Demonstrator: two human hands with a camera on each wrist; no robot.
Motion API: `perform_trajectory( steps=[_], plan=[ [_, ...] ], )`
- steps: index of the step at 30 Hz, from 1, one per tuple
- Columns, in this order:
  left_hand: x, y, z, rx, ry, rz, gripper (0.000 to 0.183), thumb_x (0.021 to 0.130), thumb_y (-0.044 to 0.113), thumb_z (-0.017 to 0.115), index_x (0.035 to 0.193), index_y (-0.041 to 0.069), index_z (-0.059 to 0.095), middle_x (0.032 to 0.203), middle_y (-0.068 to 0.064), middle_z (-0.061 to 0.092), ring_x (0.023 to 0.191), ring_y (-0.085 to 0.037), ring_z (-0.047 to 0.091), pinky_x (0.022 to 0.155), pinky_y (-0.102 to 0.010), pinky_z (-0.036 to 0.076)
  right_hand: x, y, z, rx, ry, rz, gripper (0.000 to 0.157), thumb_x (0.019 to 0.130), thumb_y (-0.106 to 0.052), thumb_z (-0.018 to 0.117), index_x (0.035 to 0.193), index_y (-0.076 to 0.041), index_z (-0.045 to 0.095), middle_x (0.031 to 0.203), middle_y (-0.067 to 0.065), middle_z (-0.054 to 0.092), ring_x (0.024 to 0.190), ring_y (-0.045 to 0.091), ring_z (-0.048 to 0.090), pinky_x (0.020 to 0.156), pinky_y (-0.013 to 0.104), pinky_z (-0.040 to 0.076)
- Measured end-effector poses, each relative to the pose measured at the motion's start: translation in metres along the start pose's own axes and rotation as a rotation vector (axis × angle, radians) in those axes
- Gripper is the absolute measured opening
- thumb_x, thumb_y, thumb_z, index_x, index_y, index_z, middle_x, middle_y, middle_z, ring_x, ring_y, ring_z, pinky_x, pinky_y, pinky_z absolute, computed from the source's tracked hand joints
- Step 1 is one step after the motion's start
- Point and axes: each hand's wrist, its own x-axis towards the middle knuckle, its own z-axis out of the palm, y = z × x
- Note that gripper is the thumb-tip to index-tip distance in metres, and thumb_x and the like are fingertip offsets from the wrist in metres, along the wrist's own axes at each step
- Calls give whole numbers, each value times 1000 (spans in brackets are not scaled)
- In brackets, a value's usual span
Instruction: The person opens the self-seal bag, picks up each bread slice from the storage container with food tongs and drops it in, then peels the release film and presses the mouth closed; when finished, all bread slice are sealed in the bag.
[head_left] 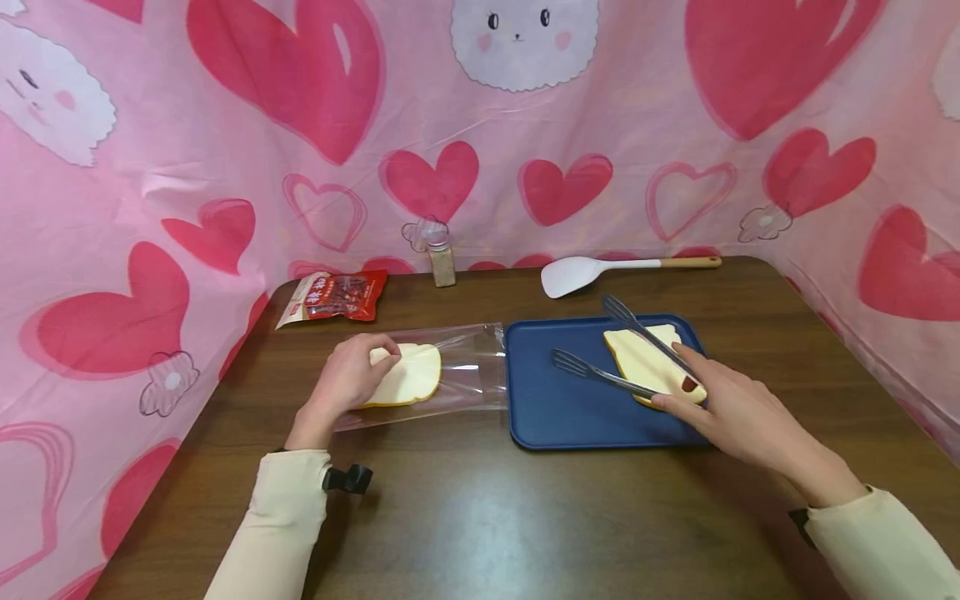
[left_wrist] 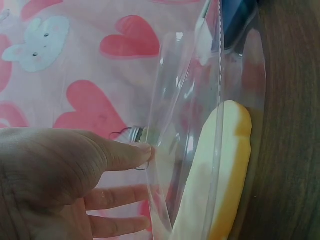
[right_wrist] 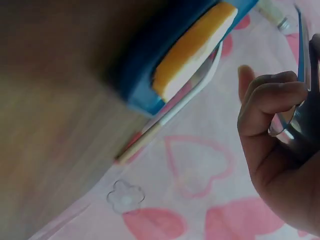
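My left hand (head_left: 348,375) pinches the film of a clear plastic bag (head_left: 487,367) between thumb and forefinger. In the left wrist view the film (left_wrist: 172,100) stands lifted above the bread slice (left_wrist: 232,170), which lies inside. My right hand (head_left: 750,417) grips metal tongs (head_left: 596,373) with black handle parts, their two slotted ends spread apart over a blue tray (head_left: 547,425). Under the tongs, a second bread slice (head_left: 633,350) lies on the tray's right side. The right wrist view shows the fingers curled round the tongs (right_wrist: 304,50).
A white spatula (head_left: 573,273) with a wooden handle lies behind the tray. At the back stand a small spice jar (head_left: 442,262) and, further left, a red-and-white food packet (head_left: 337,296). A patterned pink cloth (head_left: 502,125) hangs around the wooden table (head_left: 465,517).
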Motion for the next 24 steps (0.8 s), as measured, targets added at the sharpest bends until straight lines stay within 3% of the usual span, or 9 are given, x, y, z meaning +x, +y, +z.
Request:
perform_trajectory(
  steps=[3, 7, 13, 24],
  plan=[
    [-1, 0, -1, -6, 3, -4, 15, 102, 18, 69, 111, 9, 77, 132, -25, 70, 126, -46, 62, 111, -63, 45, -13, 10, -1, 3, 23, 45, 94, 99, -59, 66, 158, 8, 35, 123, 31, 68, 111, 50, 66, 87, 71, 53],
    [-1, -1, -1, -15, -4, -7, 16, 102, 19, 69, 112, 9, 77, 133, -25, 69, 127, -46, 61, 111, -63, 45, -29, 21, -3, -1, 11, 127, 94, 100, -58, 66, 154, 13, 35, 98, 19, 67, 90, 39, 64, 75, 62, 55],
    [0, -3, 0, -23, -5, -2, 16, 103, 19, 68, 111, 9, 76, 133, -25, 70, 126, -47, 61, 110, -64, 45, -43, 32, -4, -14, -39, 214, 98, 101, -61, 61, 152, 18, 32, 128, 45, 56, 107, 59, 60, 86, 75, 50],
    [0, -3, -1, -27, -12, -17, 16, 103, 21, 68, 112, 10, 76, 134, -24, 69, 128, -47, 59, 112, -64, 43, -54, 28, 5, -19, -33, 237, 97, 103, -62, 58, 149, 20, 34, 134, 51, 51, 111, 65, 59, 85, 75, 50]
  ],
)
